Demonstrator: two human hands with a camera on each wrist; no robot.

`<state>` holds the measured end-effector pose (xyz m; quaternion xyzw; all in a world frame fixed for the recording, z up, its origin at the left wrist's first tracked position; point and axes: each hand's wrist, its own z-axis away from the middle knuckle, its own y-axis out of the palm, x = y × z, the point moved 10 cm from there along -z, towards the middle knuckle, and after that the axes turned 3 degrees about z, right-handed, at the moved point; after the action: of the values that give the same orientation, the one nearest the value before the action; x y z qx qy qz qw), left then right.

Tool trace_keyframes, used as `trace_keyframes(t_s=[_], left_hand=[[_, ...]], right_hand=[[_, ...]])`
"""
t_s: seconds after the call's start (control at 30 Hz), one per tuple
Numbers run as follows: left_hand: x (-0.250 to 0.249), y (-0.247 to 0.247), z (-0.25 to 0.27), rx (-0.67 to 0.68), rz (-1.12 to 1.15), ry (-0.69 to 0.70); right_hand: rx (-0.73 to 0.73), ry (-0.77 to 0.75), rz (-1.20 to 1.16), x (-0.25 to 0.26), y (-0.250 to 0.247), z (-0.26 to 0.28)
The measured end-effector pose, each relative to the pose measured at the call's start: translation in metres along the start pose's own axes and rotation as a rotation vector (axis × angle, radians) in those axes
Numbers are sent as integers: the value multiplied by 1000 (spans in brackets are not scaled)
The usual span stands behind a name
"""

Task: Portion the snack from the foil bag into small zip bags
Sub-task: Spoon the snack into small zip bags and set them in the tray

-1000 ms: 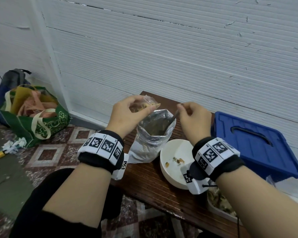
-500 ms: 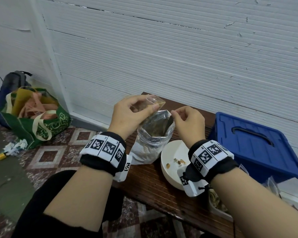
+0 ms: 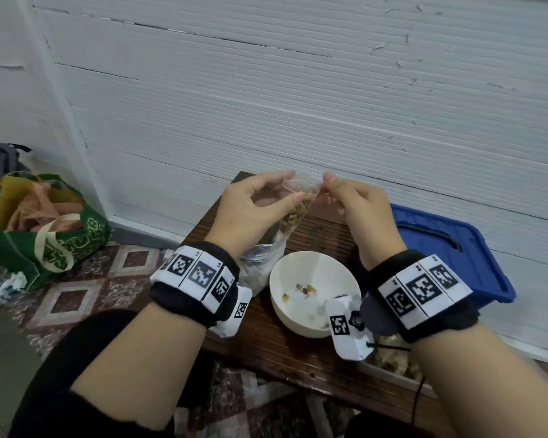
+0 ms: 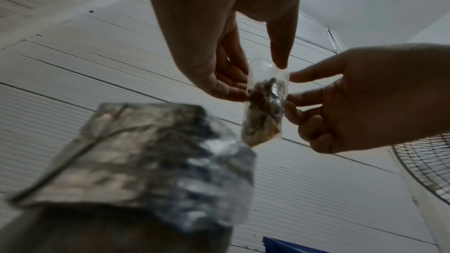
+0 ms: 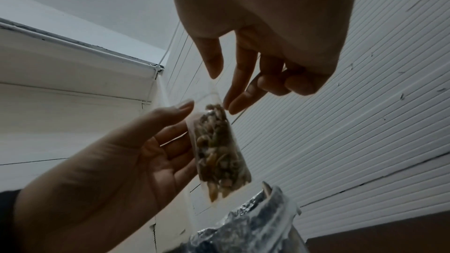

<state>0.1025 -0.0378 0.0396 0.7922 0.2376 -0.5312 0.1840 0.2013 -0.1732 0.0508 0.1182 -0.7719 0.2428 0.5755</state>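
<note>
A small clear zip bag (image 3: 298, 211) partly filled with brown snack mix hangs above the table. My left hand (image 3: 290, 188) pinches its upper left part, thumb in front and fingers behind (image 4: 263, 107). My right hand (image 3: 328, 183) pinches its top right corner between thumb and forefinger (image 5: 219, 151). Just below the zip bag stands the silver foil bag (image 4: 146, 161), its mouth open (image 5: 255, 228). In the head view the foil bag (image 3: 260, 263) is mostly hidden behind my left wrist.
A white bowl (image 3: 298, 314) with a few snack pieces sits on the dark wooden table (image 3: 266, 343) under my wrists. A blue lidded box (image 3: 456, 257) stands to the right, a tray of bags (image 3: 389, 361) at the near right. A green tote (image 3: 45, 241) lies on the floor.
My right hand has come away from the foil bag's mouth and risen to the zip bag's top. The left hand lifted the zip bag higher above the foil bag.
</note>
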Motion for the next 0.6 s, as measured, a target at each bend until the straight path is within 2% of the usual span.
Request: trace_keyframes(t_s=[0.27, 0.4, 0.6], left_hand=[[5, 56, 25, 124, -45, -25], [11, 74, 34, 132, -86, -43], [2, 116, 51, 227, -108, 0]], right_hand=[[-64, -42, 141, -9, -51, 26], [-126, 3, 95, -16, -86, 41], [-220, 96, 50, -37, -144, 66]])
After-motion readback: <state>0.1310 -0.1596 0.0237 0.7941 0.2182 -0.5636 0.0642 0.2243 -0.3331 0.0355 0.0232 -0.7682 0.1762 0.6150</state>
